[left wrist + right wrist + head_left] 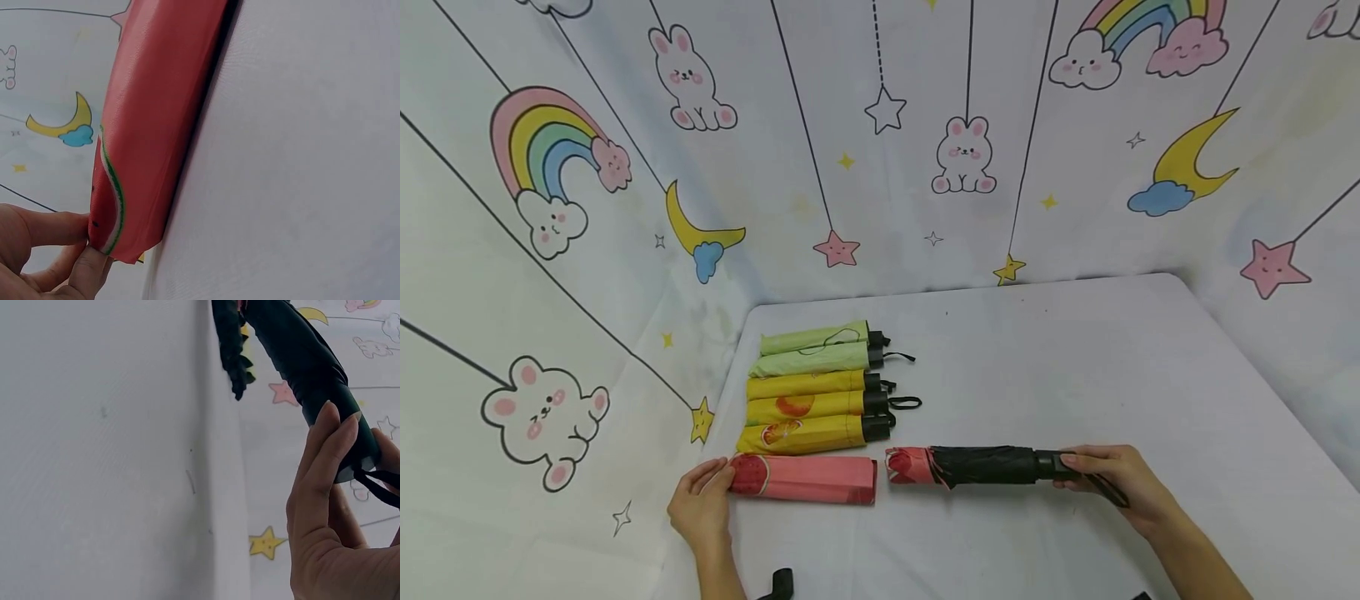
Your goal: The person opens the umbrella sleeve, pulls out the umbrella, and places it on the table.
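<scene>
A pink umbrella sleeve (pixel 820 479) with a watermelon print lies at the table's near left, its end beside the row of yellow umbrellas. My left hand (pixel 703 504) pinches its printed left end between thumb and fingers; the left wrist view shows the pinched corner of the sleeve (pixel 147 125) close up. To the right, my right hand (pixel 1116 479) grips the black handle of a folded umbrella (pixel 988 465), black outside with pink at its tip. That tip points left, a small gap from the sleeve's right end. In the right wrist view, fingers (pixel 322 462) wrap the umbrella handle (pixel 350 437), and a strap loops from its end.
Beyond the sleeve, several covered umbrellas lie side by side: yellow umbrellas (pixel 805 408) with fruit prints, then green umbrellas (pixel 812 350) further back. All have black handles facing right. The white table (pixel 1037 375) meets cartoon-printed cloth (pixel 910 208) at the back and sides.
</scene>
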### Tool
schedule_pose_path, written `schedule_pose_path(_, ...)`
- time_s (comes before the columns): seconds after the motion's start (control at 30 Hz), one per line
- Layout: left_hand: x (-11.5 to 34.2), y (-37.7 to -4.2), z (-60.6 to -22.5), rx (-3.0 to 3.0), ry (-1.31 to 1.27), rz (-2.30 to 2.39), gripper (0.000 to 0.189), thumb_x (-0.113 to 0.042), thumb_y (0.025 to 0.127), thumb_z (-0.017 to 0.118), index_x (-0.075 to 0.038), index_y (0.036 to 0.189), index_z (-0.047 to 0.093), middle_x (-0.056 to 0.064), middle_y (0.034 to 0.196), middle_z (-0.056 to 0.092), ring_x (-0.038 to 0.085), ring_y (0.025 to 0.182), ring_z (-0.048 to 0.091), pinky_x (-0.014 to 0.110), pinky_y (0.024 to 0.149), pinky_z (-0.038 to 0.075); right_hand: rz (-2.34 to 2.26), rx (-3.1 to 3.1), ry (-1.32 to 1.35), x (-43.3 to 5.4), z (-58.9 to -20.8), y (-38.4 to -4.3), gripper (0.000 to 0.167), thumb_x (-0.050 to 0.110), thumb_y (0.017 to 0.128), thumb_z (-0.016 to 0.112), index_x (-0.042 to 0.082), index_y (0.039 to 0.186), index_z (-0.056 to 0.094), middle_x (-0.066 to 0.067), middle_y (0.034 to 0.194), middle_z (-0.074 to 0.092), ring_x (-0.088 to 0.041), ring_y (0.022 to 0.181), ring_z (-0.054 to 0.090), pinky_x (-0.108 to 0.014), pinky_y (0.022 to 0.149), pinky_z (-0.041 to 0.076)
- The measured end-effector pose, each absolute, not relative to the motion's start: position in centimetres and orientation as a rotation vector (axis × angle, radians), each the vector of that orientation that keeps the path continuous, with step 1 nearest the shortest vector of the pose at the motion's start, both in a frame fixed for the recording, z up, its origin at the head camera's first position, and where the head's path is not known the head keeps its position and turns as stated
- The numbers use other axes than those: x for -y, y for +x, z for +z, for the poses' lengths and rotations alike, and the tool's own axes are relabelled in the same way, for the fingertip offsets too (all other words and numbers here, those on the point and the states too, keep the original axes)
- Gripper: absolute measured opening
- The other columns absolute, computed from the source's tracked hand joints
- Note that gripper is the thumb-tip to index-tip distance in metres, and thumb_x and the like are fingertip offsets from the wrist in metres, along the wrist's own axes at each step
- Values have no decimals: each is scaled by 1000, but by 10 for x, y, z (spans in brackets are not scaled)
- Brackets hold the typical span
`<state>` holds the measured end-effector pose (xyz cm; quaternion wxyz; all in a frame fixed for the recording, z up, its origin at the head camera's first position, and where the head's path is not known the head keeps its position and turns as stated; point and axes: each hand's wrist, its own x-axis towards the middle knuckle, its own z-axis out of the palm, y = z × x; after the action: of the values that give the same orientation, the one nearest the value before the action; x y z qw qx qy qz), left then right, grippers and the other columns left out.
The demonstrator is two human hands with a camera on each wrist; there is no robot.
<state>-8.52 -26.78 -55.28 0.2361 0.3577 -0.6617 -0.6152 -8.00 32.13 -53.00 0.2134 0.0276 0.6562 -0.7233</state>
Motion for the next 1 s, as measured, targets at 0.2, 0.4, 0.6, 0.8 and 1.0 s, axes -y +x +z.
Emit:
schedule_pose_path(0.2,267,-85,-555,1826,990,-1664,33,7,84,81,5,116,71,-7,87,78,-3,73,72,10,67,57,-1942,-1851,99,-325,-534,-81,27,13,103,65,-7,121,74,-12,113,75,-28,99,77,-34,91,62)
schedule_pose_path(0.4,267,-84,-555,1857,1008,-1634,33,6,85,81,3,117,72,-11,86,76,-5,72,71,10,67,56,-1877,-1886,94,-327,-539,-82,39,17,104,65,-13,129,67,-15,123,71,-27,105,75,-31,94,60)
schedule_pose_path(0.6,268,-85,-556,1870,1001,-1635,34,6,85,81,3,117,71,-14,84,75,-5,72,71,10,67,56,-1778,-2066,113,-326,-539,-81,46,26,101,71,-9,131,67,-21,130,68,-31,102,76,-28,91,61)
schedule_pose_path(0.8,267,-84,-554,1881,1010,-1627,34,6,84,80,2,117,71,-10,87,76,-6,70,70,10,66,56,-1706,-2210,170,-320,-541,-80,49,30,96,78,-5,130,70,-17,119,75,-32,88,78,-26,83,62)
schedule_pose_path(1.0,265,-84,-552,1883,1024,-1620,35,7,84,81,3,117,71,0,95,78,-5,70,71,11,65,57,-1536,-2355,189,-316,-539,-80,55,40,93,80,1,131,72,-10,106,79,-26,83,79,-33,93,60)
